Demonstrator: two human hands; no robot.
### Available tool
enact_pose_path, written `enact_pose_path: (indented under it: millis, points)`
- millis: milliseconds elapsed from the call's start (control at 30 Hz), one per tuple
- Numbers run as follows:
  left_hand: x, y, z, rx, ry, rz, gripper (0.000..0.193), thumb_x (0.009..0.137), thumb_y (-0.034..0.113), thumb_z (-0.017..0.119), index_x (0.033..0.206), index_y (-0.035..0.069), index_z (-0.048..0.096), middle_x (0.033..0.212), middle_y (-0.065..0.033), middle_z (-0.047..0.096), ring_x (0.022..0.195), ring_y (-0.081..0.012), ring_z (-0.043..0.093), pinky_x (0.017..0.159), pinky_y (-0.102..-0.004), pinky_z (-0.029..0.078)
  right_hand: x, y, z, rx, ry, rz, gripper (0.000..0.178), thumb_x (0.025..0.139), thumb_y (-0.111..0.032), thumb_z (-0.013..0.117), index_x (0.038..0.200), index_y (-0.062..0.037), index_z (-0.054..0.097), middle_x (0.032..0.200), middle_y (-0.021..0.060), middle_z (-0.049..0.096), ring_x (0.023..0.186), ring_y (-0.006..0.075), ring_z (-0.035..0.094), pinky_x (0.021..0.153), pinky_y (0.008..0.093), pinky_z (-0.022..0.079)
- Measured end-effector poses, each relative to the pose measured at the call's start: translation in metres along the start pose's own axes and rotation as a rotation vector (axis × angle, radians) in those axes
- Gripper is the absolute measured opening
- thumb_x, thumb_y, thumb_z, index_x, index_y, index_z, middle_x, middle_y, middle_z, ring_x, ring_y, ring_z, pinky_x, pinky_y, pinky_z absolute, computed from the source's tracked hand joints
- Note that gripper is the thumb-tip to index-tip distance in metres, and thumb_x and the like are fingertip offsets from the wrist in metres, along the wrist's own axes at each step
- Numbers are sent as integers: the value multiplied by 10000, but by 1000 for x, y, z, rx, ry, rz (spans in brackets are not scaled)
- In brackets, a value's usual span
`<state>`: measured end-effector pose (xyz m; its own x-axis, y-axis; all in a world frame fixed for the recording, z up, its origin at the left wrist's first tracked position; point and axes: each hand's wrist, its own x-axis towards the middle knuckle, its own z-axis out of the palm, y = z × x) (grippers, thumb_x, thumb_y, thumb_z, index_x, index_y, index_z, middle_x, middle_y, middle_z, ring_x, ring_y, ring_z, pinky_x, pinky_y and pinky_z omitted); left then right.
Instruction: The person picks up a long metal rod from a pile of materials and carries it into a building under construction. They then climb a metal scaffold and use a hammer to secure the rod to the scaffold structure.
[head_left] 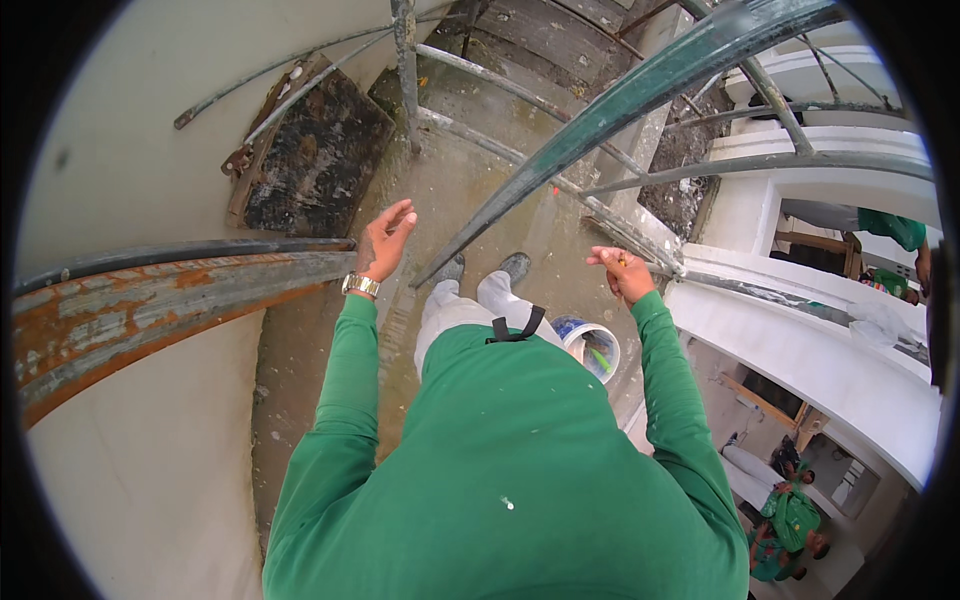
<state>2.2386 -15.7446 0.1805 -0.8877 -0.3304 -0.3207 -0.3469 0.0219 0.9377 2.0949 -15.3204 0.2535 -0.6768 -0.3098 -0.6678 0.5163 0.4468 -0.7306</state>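
Observation:
My left hand (385, 241), with a metal-band watch (361, 285) at its wrist, is raised with its fingers stretched out and holds nothing. It is nearest the end of a rust-stained scaffold pole (190, 300). My right hand (630, 278) is half curled, its fingers toward the middle. A tiny yellowish thing shows at its fingers, too small to name. Between the hands a long grey-green metal bar (560, 150) slants down toward my feet; neither hand touches it. Below my right hand stands a white and blue bucket (612, 368) with a bright green item inside.
Metal scaffold rails (490, 80) cross ahead. A dark, stained board (320, 150) leans at the left wall, with thin poles by it. The concrete floor (480, 225) is wet-looking and splattered. On the right, beyond a white ledge (800, 365), other people in green (795, 520) are lower down.

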Motion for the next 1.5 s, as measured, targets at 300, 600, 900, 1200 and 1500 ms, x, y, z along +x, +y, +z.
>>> enact_pose_path:
  millis: [300,600,900,1200,1500]
  points:
    - [3,53,104,539,111,375,639,773,378,734,1267,29,526,1206,-218,583,1086,-351,583,900,-418,475,-24,210,-11,-402,133,195,318,866,-351,632,854,-40,695,758,39,683,591,127,544,570,308,459]
    - [28,42,135,633,-2,444,277,836,295,680,876,31,611,554,-61,506,472,-184,479,466,-336,373,-161,296,31,269,652,603,258,849,-331,648,945,-98,699,704,29,675,558,113,565,463,321,440]
    - [46,-29,109,249,-387,300,483,838,233,727,1178,-29,504,936,-81,623,791,-142,564,671,-286,461,-272,423,253,700,871,785,367,813,-377,631,880,-22,700,691,58,689,417,156,518,416,318,449]
    - [-60,-169,92,1424,-976,-384,695,845,514,606,1254,-37,493,941,-134,651,814,-219,626,689,-327,500,-310,546,380,268,551,680,317,848,-389,575,1047,-158,659,779,25,704,611,171,659,601,327,546]
    - [-169,-152,322,899,-1032,-165,608,893,516,542,1146,-34,587,947,-151,676,701,-234,660,548,-334,507,-386,650,306,675,790,650,391,877,-452,493,990,-121,668,790,34,681,534,168,592,551,305,519]
